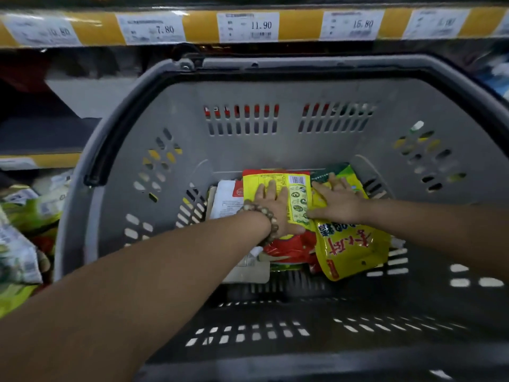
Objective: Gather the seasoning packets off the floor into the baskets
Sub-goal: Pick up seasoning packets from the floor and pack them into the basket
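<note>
Both arms reach from the near side into the grey basket (248,150).

- The left hand (271,201), with a bead bracelet (264,213) at the wrist, lies flat on a yellow barcode packet (297,188). Its fingers are straight and point to the far wall. It presses and does not grasp.
- The right hand (337,201) is just beside it. Its fingers are spread wide over the far end of a large yellow packet (349,252). It also presses, with no visible curl round an edge.
- Both yellow packets lie with the long axis running near to far. The large one is tilted slightly, its near end swung to the right.
- Under them are a red packet (292,250) and, further left, a white packet (227,199). All of these rest on the basket floor, bunched toward the far middle.

Judgement: this is a settling step, with the pile being flattened to make room.

More loose packets (24,216), green and white, lie outside the basket beyond its left wall. Whether they sit on the floor or on a low shelf cannot be told. They are well apart from both hands and on the left arm's side, so the left hand is the nearer one. It would have to lift over the left rim to reach them. Their long axes are too blurred to read.

A shelf edge (300,26) with price labels runs along the far side.
</note>
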`<state>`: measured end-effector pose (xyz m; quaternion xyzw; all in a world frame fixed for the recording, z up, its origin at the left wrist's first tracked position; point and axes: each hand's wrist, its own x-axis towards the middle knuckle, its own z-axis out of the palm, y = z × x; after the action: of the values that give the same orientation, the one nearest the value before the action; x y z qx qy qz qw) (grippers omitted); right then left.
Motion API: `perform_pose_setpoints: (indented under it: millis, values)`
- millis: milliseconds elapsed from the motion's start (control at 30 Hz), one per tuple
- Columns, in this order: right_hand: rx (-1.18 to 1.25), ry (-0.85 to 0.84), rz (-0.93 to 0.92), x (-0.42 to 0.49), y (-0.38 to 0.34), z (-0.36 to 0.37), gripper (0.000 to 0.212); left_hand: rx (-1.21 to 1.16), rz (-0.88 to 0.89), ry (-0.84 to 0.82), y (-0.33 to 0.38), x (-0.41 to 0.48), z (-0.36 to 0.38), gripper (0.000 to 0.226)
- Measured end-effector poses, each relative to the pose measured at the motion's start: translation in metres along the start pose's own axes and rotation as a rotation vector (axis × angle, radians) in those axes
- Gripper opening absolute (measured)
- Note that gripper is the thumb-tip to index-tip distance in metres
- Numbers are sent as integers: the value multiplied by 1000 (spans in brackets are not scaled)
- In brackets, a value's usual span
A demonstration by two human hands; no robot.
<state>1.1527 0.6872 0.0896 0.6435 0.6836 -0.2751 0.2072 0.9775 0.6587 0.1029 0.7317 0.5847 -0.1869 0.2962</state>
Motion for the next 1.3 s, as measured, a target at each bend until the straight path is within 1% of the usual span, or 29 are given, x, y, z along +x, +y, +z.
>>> perform_pose_setpoints:
  millis: [67, 200, 400, 467, 533, 600, 667, 800, 900, 1000, 1100, 1200, 1300]
  values:
    - [-32, 21, -13, 3, 4, 9, 88, 19, -7, -10, -2, 6, -2, 104]
    - [-20, 68, -39, 5, 6, 23, 85, 65, -27, -35, -3, 7, 1, 103]
    - [-38, 6, -43, 0, 4, 13, 90, 67, -20, -74, -5, -1, -11, 104]
    - [-53, -22, -30, -3, 0, 4, 91, 69, -8, -51, -6, -10, -16, 106]
    - [-48, -1, -44, -9, -8, -8, 94, 20, 6, 6, -8, -21, -19, 107]
    - [-9, 65, -112, -21, -18, -22, 97, -56, 30, 73, -9, -35, -25, 103]
    - [39, 126, -183, -37, -27, -42, 96, -112, 40, 150, -10, -53, -36, 96]
    - [26, 209, -311, -79, -51, -83, 97, -262, 23, 330, -21, -103, -66, 81]
    - [28, 332, -378, -111, -82, -105, 90, -347, 79, 481, -39, -152, -91, 70]
    - [35, 478, -480, -148, -131, -118, 81, -388, 112, 657, -66, -208, -109, 69]
    - [69, 579, -623, -190, -191, -120, 75, -505, 95, 802, -104, -264, -109, 66]
    - [62, 599, -748, -229, -249, -109, 71, -562, 40, 870, -150, -310, -88, 64]
    - [-70, 577, -824, -254, -303, -87, 72, -555, -40, 890, -196, -345, -56, 62]
